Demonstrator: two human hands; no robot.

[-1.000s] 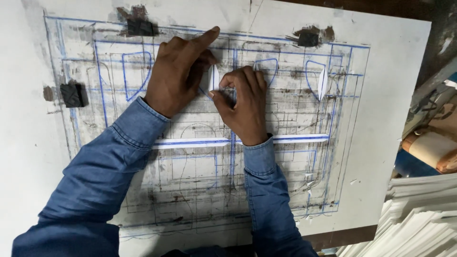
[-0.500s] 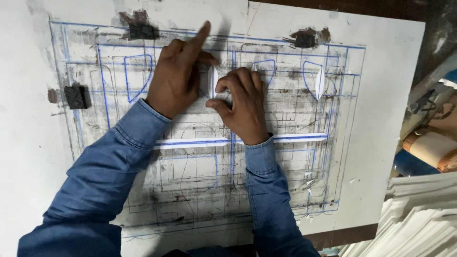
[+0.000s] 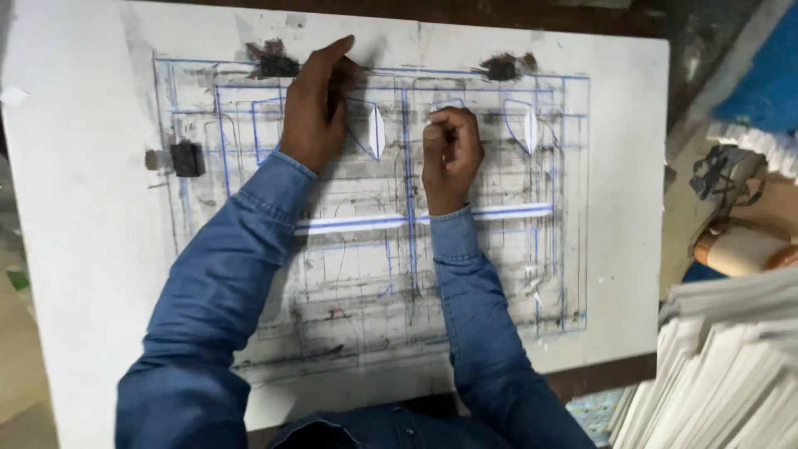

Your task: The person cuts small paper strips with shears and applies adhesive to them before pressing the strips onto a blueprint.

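Hands on marked board (image 3: 91, 249), far edge.
We log left hand (image 3: 312, 112) flat, forefinger extended; right hand (image 3: 450, 150) fisted, contents hidden, beside white leaf-shaped piece (image 3: 376, 131).

Even, fairly bright light; soft shadows beside the arms; edges slightly blurred.

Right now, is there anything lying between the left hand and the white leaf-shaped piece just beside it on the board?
Nothing visible lies between them. The left hand rests flat on the marked board, and the white leaf-shaped piece sits immediately to its right, uncovered. The right hand is a closed fist further right, apart from the piece.
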